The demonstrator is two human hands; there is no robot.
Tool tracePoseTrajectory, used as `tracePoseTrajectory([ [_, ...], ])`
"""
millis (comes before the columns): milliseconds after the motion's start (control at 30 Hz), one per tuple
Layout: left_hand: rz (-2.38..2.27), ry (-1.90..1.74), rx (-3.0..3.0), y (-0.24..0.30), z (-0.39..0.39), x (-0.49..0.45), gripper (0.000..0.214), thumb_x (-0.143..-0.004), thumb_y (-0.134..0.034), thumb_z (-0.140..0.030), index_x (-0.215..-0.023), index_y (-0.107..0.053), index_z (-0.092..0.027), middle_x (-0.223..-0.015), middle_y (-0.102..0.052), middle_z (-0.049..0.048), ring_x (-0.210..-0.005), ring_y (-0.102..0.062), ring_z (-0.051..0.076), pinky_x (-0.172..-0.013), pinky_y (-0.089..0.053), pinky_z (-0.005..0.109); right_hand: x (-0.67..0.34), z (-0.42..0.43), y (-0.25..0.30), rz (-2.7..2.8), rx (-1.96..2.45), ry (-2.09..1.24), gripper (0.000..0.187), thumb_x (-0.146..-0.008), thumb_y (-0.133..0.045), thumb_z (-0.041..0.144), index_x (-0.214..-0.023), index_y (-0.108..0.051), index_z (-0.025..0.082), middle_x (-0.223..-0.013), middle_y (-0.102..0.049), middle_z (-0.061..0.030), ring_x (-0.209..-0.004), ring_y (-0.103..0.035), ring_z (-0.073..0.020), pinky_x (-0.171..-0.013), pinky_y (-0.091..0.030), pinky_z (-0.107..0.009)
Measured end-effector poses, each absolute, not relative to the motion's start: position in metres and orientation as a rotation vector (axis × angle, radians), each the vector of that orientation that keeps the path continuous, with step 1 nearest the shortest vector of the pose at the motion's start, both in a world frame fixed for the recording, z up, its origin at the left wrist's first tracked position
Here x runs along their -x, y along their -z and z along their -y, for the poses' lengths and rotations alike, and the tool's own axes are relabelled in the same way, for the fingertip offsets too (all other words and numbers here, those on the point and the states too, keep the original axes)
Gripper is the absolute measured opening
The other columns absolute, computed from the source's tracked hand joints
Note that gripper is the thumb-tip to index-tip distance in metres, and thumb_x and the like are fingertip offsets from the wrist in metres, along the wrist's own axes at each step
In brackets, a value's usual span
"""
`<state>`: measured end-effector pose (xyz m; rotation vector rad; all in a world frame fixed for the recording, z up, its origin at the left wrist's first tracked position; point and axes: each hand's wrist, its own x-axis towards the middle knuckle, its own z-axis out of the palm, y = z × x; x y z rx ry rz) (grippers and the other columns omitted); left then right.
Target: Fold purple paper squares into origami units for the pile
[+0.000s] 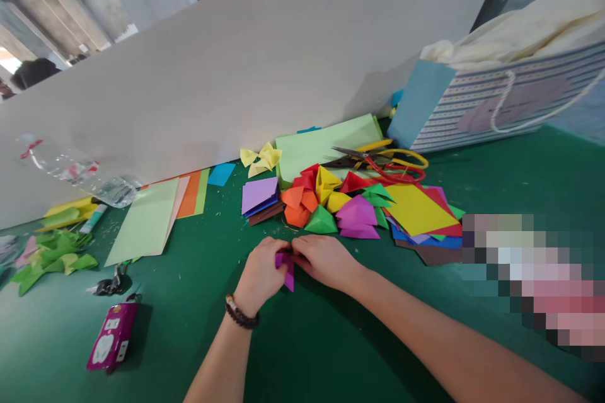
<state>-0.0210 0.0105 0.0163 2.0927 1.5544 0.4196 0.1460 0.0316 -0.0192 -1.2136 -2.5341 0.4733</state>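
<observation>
A small piece of purple paper (pixel 288 278) is pinched between my two hands, just above the green tabletop. My left hand (pixel 263 271), with a dark beaded bracelet at the wrist, closes on its left side. From the right, my right hand (pixel 326 261) grips its upper edge with fingers bent together; the fingertips partly hide the paper. Right behind the hands lies a heap of folded paper pieces: orange (pixel 299 204), green (pixel 322 220), magenta (pixel 359 217) and yellow (pixel 327 184). To its left is a stack of square sheets with a lilac one (pixel 259 195) on top.
Red-handled scissors (pixel 397 173) rest on pale green sheets (pixel 326 141). Coloured squares (pixel 416 208) are stacked at right, before a striped paper bag (pixel 510 101). Leftward are a plastic bottle (pixel 85 170), light green paper (pixel 144 223), green scraps (pixel 57 255) and a purple packet (pixel 113 335). A white partition (pixel 236 69) stands behind.
</observation>
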Motion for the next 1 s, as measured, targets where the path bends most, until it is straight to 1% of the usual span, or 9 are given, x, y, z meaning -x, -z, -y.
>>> tracePoseTrajectory([
  [133,-1.606,-0.384,-2.098,-0.012,-0.011,0.021,0.035,-0.066,-0.049,0.001,-0.089,-0.066,-0.018,-0.089,-0.061,0.0052,-0.086,-0.058,0.019,-0.081,-0.048,0.032,-0.143,-0.031,0.019,2.625,1.128,-0.386,0.014,-0.091,-0.048,0.017,-0.093,-0.062,0.014,-0.084,-0.067,-0.0082,-0.078,-0.062,-0.0196,-0.064,-0.038,-0.029],
  [400,-1.593,-0.404,-2.052,-0.009,-0.012,0.023,0.035,-0.064,-0.049,0.003,-0.086,-0.066,-0.018,-0.089,-0.061,0.0051,-0.087,-0.058,0.019,-0.082,-0.048,0.032,-0.144,-0.03,0.016,2.702,0.968,-0.433,0.018,-0.093,-0.047,0.019,-0.097,-0.063,0.014,-0.086,-0.069,-0.0083,-0.077,-0.063,-0.0183,-0.064,-0.038,-0.028],
  [500,-1.596,-0.401,-2.043,-0.009,-0.012,0.023,0.035,-0.065,-0.049,0.003,-0.087,-0.067,-0.018,-0.09,-0.061,0.0049,-0.086,-0.058,0.018,-0.082,-0.048,0.031,-0.145,-0.03,0.015,2.686,0.937,-0.478,0.018,-0.094,-0.047,0.021,-0.094,-0.064,0.016,-0.085,-0.069,-0.0074,-0.076,-0.063,-0.0179,-0.063,-0.037,-0.028],
  [633,-1.587,-0.406,-2.027,-0.012,-0.011,0.022,0.037,-0.065,-0.049,0.004,-0.087,-0.068,-0.018,-0.09,-0.061,0.0049,-0.088,-0.058,0.018,-0.084,-0.048,0.031,-0.149,-0.031,0.016,2.64,0.865,-0.603,0.011,-0.09,-0.053,0.021,-0.086,-0.063,0.018,-0.082,-0.068,-0.0041,-0.074,-0.062,-0.0164,-0.063,-0.036,-0.026],
  [700,-1.582,-0.408,-2.019,-0.012,-0.01,0.021,0.036,-0.066,-0.049,0.003,-0.086,-0.069,-0.018,-0.09,-0.061,0.0047,-0.088,-0.058,0.018,-0.084,-0.048,0.032,-0.154,-0.034,0.018,2.557,0.862,-0.658,0.011,-0.09,-0.055,0.023,-0.081,-0.061,0.019,-0.079,-0.067,-0.0022,-0.072,-0.06,-0.0149,-0.062,-0.035,-0.025],
  [833,-1.571,-0.413,-1.984,-0.013,-0.009,0.022,0.036,-0.07,-0.049,0.001,-0.09,-0.07,-0.02,-0.094,-0.06,0.0051,-0.09,-0.059,0.018,-0.088,-0.048,0.033,-0.165,-0.045,0.025,2.364,1.043,-0.53,0.017,-0.092,-0.051,0.024,-0.078,-0.057,0.019,-0.073,-0.062,-0.0015,-0.067,-0.056,-0.0148,-0.06,-0.033,-0.026],
  [933,-1.566,-0.433,-1.979,-0.013,-0.009,0.022,0.038,-0.069,-0.05,0.001,-0.096,-0.068,-0.019,-0.099,-0.061,0.0055,-0.093,-0.059,0.019,-0.091,-0.047,0.034,-0.168,-0.049,0.029,2.421,0.992,-0.434,0.018,-0.093,-0.051,0.026,-0.078,-0.057,0.018,-0.073,-0.062,-0.0017,-0.067,-0.056,-0.0151,-0.06,-0.032,-0.027],
  [1000,-1.584,-0.459,-1.976,-0.012,-0.009,0.021,0.039,-0.067,-0.051,0.002,-0.098,-0.064,-0.018,-0.099,-0.062,0.0053,-0.093,-0.059,0.019,-0.089,-0.047,0.033,-0.166,-0.049,0.031,2.471,0.928,-0.379,0.017,-0.093,-0.052,0.026,-0.078,-0.058,0.018,-0.073,-0.062,-0.0017,-0.067,-0.057,-0.015,-0.06,-0.032,-0.027],
])
